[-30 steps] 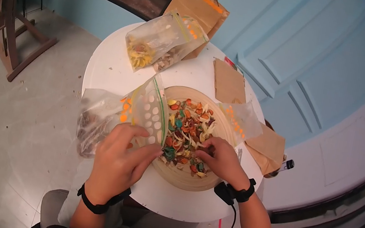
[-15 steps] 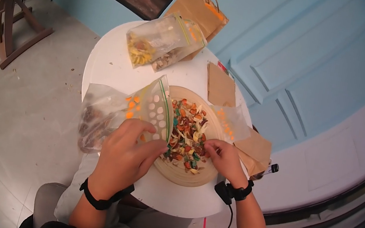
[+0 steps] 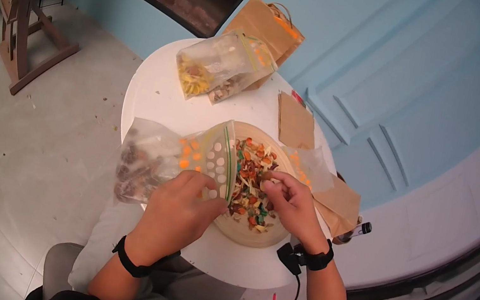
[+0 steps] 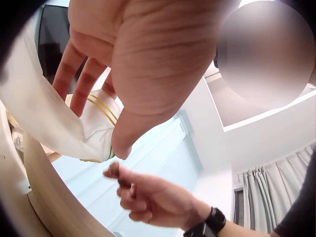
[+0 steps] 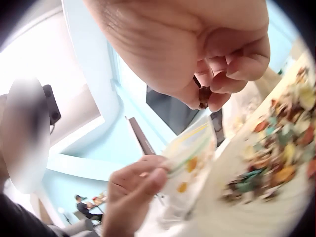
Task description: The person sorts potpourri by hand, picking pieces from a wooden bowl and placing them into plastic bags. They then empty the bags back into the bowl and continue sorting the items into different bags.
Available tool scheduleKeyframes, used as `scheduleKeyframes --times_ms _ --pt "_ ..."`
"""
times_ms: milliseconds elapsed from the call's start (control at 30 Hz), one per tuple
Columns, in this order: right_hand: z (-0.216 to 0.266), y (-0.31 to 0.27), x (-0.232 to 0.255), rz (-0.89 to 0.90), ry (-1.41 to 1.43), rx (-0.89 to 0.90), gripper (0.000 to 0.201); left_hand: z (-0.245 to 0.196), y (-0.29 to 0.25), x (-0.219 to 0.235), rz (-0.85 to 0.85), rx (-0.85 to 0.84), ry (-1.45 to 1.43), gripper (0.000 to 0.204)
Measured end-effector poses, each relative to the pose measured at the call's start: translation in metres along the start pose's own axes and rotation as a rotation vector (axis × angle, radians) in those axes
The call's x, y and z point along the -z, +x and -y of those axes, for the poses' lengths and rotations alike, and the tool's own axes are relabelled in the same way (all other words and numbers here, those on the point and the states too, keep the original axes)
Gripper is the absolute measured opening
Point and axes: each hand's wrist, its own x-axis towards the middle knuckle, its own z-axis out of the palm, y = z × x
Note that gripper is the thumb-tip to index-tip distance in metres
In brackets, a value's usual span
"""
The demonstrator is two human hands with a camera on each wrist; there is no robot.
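Note:
My left hand (image 3: 178,210) pinches the edge of an upright zip bag (image 3: 217,157) between thumb and fingers. White and orange dots mark the bag, and dark brown pieces show through its left part. Beside it, a pale round tray (image 3: 224,232) bears a heap of dried potpourri (image 3: 252,184) in orange, red, green and cream. Over the heap's right side, my right hand (image 3: 296,211) pinches a small dark brown dried piece (image 5: 204,96) between thumb and fingertips. From the left wrist view, that piece sits just beyond the left thumb tip.
Two filled zip bags (image 3: 195,76) lie at the back of the white table (image 3: 157,93), before a brown paper bag (image 3: 286,33). Flat brown paper (image 3: 296,121), a clear dotted bag (image 3: 316,171) and another paper bag (image 3: 339,207) lie on the right. A cable hangs from the right wrist.
My right hand has come up from the potpourri and inward toward the zip bag, with the brown piece now visible at its fingertips. The left hand keeps its grip on the bag.

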Motion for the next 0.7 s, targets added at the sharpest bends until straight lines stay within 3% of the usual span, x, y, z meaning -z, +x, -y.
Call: scheduleKeyframes --times_ms 133,233,333,400,500,700 --pt "0.051 0.006 -0.037 0.126 -0.04 0.026 0.048 -0.001 -0.006 -0.001 0.044 -0.046 0.02 0.01" --pt "0.047 0.019 -0.036 0.008 -0.066 0.049 0.042 -0.002 -0.006 0.008 0.023 -0.023 0.008 0.012" --pt "0.004 0.035 -0.004 -0.158 -0.186 0.09 0.032 0.002 -0.008 0.016 0.0 0.028 -0.01 0.013" --pt "-0.033 0.037 0.028 -0.162 -0.516 0.024 0.027 0.005 -0.009 0.019 -0.019 0.036 -0.018 0.014" --pt "-0.089 0.026 0.053 -0.11 -0.649 -0.081 0.022 0.008 -0.008 0.022 -0.042 0.021 -0.022 0.014" --pt "-0.096 0.015 0.043 -0.025 -0.474 -0.144 0.017 0.01 -0.011 0.022 -0.031 0.001 -0.02 0.013"
